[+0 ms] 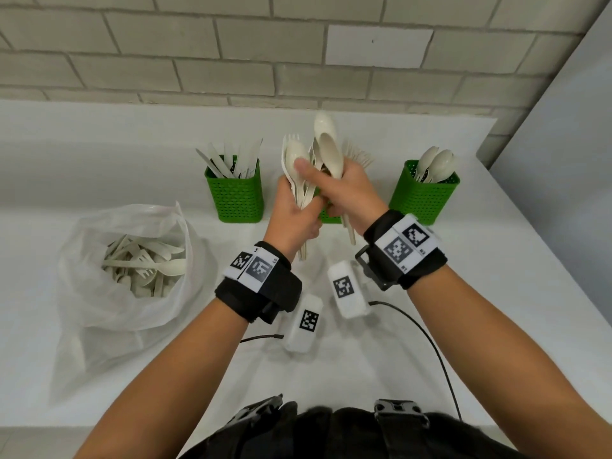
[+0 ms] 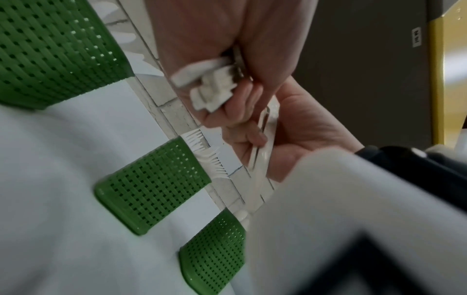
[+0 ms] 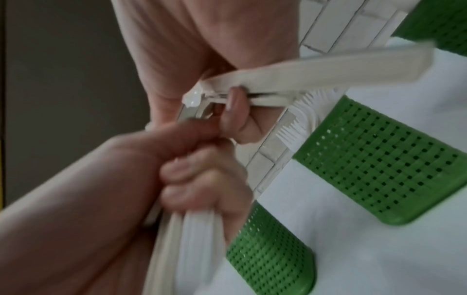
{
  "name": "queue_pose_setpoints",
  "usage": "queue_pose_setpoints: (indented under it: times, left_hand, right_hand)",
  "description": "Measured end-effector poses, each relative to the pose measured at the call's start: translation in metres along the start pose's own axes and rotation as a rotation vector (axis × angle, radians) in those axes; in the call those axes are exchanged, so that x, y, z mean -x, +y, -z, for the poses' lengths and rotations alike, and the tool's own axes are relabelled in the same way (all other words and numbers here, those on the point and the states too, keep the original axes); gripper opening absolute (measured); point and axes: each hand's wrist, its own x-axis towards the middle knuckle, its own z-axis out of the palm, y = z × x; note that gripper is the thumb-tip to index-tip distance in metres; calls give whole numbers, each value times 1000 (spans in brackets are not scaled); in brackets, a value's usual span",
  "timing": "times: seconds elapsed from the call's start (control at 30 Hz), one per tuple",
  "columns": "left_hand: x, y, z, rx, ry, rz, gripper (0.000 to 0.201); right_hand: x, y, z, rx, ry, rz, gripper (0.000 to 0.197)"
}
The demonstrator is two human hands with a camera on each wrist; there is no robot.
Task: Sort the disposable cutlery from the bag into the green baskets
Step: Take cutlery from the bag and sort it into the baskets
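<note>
Both hands meet above the white table [image 1: 430,326], in front of the middle green basket [image 1: 329,217], which they mostly hide. My left hand [image 1: 295,212] grips a bundle of cream spoons and forks [image 1: 293,160] by the handles. My right hand [image 1: 344,188] holds two spoons [image 1: 328,144] upright, and its thumb presses on a spoon bowl in the bundle. In the left wrist view the handle ends [image 2: 209,87] stick out of the left fist. The right wrist view shows a spoon handle [image 3: 328,73] in the right fingers.
The left basket [image 1: 235,193] holds knives and the right basket [image 1: 424,195] holds spoons. Fork tines [image 2: 202,151] rise from the middle basket. A clear plastic bag [image 1: 132,270] with several more pieces lies open at the left. A brick wall stands behind.
</note>
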Motion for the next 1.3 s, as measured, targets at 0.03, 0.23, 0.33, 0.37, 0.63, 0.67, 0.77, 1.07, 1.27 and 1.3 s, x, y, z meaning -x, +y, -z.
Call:
queue_pose_setpoints:
  times: [0.03,0.23,0.33,0.37,0.63,0.67,0.77,1.07,1.27,1.3]
  left_hand:
    - [-1,1,0,-3,7,6,29]
    - [0,-4,6,-6,-41,2,33]
    - [2,-2,1,69,-77,69,15]
    - [0,-2,0,116,-80,119,13]
    - [-5,-5,-6,222,-158,177,25]
    - [-6,-6,-6,221,-156,176,25]
    - [-7,-8,-5,230,-133,186,26]
    - [-5,-9,-13,190,-98,180,26]
    - [-3,-6,-17,161,-92,166,20]
    - [-2,-6,-17,158,-95,159,19]
  right_hand:
    - [3,3,-3,-2,-16,-10,19]
    - [-3,3,1,-103,141,18,21]
    - [-10,-2,22,-303,230,37,10]
    - [-11,-1,28,-351,228,42,6]
    - [-18,6,68,-301,408,38,19]
    - [-24,3,84,-262,518,40,24]
    - [-48,-5,133,-84,714,0,42]
    - [-70,33,155,503,514,-106,48]
    - [-71,25,162,677,465,-259,69]
    - [-67,21,161,717,496,-224,79]
